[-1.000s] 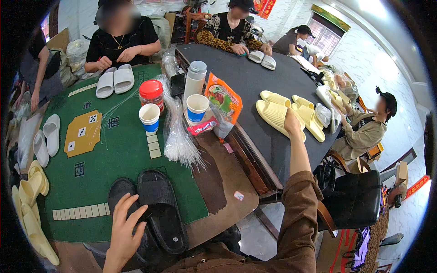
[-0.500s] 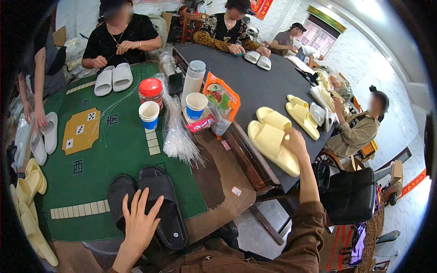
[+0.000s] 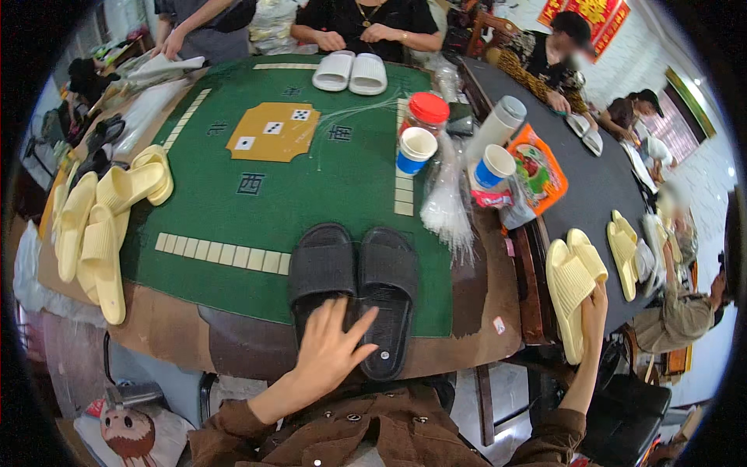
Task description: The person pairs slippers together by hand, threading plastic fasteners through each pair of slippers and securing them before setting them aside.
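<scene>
A pair of black slide slippers (image 3: 387,300) lies side by side at the near edge of the green mat, toes pointing away from me. My left hand (image 3: 331,346) is over the heel part of the left slipper, fingers spread and slightly blurred; contact is hard to judge. Off to the right, my right hand (image 3: 594,317) grips the side of a pale yellow slide slipper (image 3: 569,288) near its strap. Its pair mate (image 3: 587,253) lies against it, at the edge of the dark table. Some of the right fingers are hidden by the slipper.
Several yellow slippers (image 3: 101,241) are heaped at the left. White slippers (image 3: 334,71) sit at the far side before a person. Paper cups (image 3: 416,148), a red-lidded jar (image 3: 426,113), a bottle (image 3: 498,124) and clear plastic strands (image 3: 447,202) stand between me and co-workers at the right.
The view has turned to the left. My left hand has drawn back from the straps toward the black slippers' heels. My right hand stays at the yellow slippers.
</scene>
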Demonstrator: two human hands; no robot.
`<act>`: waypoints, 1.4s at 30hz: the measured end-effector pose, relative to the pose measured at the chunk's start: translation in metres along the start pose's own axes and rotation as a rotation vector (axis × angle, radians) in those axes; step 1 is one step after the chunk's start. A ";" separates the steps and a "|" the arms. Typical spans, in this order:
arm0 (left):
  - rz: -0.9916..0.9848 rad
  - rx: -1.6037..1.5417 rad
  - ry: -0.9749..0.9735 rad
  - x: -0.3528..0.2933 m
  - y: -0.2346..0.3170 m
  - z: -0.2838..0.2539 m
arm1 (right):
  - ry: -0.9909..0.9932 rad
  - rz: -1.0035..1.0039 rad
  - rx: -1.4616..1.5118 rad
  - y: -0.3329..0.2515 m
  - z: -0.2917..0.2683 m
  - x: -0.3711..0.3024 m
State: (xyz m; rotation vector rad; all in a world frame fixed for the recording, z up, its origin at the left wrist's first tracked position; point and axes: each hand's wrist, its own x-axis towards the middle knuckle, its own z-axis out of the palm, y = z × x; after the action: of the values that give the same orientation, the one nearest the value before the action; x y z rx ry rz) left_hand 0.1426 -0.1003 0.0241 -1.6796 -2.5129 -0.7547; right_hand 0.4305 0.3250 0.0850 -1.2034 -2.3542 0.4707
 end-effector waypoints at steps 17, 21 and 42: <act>-0.129 0.139 0.172 -0.005 -0.049 -0.003 | -0.240 -0.291 0.098 -0.172 0.057 -0.084; -0.214 0.241 0.260 -0.024 -0.079 -0.022 | -0.328 -0.501 0.205 -0.208 0.116 -0.100; -0.630 0.317 0.428 0.031 -0.264 -0.117 | -0.367 -0.574 0.069 -0.248 0.223 -0.113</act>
State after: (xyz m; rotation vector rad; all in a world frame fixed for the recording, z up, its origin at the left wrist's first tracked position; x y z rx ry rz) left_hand -0.1297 -0.2006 0.0364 -0.5472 -2.6396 -0.6012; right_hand 0.2037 0.0725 -0.0076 -0.3861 -2.8082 0.5973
